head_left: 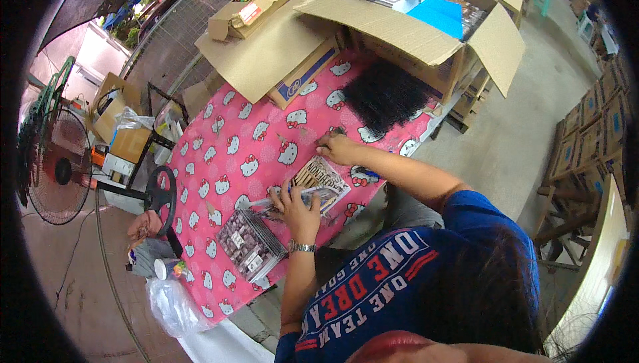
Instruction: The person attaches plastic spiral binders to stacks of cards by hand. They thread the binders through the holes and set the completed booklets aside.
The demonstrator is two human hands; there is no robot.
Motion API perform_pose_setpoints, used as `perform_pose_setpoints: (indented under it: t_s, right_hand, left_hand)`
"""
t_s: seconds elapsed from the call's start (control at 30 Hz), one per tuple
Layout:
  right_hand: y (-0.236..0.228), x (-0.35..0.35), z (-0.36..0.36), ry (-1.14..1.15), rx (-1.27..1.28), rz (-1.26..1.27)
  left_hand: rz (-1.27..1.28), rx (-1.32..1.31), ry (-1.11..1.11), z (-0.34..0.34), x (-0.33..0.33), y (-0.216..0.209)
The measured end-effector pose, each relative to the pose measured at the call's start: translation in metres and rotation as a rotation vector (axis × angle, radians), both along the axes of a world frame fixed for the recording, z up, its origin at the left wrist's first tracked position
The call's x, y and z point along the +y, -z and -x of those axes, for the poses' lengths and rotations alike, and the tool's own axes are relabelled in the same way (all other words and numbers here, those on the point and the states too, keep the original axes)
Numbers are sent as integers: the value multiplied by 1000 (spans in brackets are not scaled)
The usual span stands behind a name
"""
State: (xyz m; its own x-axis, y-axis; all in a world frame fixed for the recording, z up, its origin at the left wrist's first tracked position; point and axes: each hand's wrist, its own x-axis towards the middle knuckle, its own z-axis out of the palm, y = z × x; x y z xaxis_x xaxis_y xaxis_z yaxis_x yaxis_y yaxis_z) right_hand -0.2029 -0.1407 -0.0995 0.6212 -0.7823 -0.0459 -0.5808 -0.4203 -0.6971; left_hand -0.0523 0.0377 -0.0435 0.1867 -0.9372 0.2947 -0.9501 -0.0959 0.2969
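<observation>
On the pink cloth-covered table (219, 157), a booklet with a picture of a columned building on its cover (319, 175) lies at an angle in front of me. My left hand (297, 215) rests on its near left part with fingers spread, a metal watch at the wrist. Beyond the booklet's far edge, my right hand (338, 149) has its fingers curled together; what they pinch, if anything, is too small to make out. Left of my left wrist is a stack of wire-bound notebooks (249, 246) with dark photo covers.
A pile of thin black bristly strands (386, 97) lies at the table's far right. Behind it stands an open cardboard box (399, 37) with a blue sheet inside. A flattened carton (279, 37) adjoins it. A standing fan (63, 170) and a plastic bag (174, 304) are left.
</observation>
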Motion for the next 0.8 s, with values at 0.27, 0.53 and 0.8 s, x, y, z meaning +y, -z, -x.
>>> perform_pose_setpoints:
  t_s: [0.27, 0.53, 0.8]
  right_hand:
    - [44, -13, -23, 246, 295, 292]
    - [-63, 45, 27, -541, -738, -844]
    - [-78, 48, 41, -592, -673, -827]
  left_hand:
    - [171, 82, 254, -14, 5, 6]
    - [137, 45, 313, -18, 4, 0]
    - [77, 56, 385, 6, -8, -11]
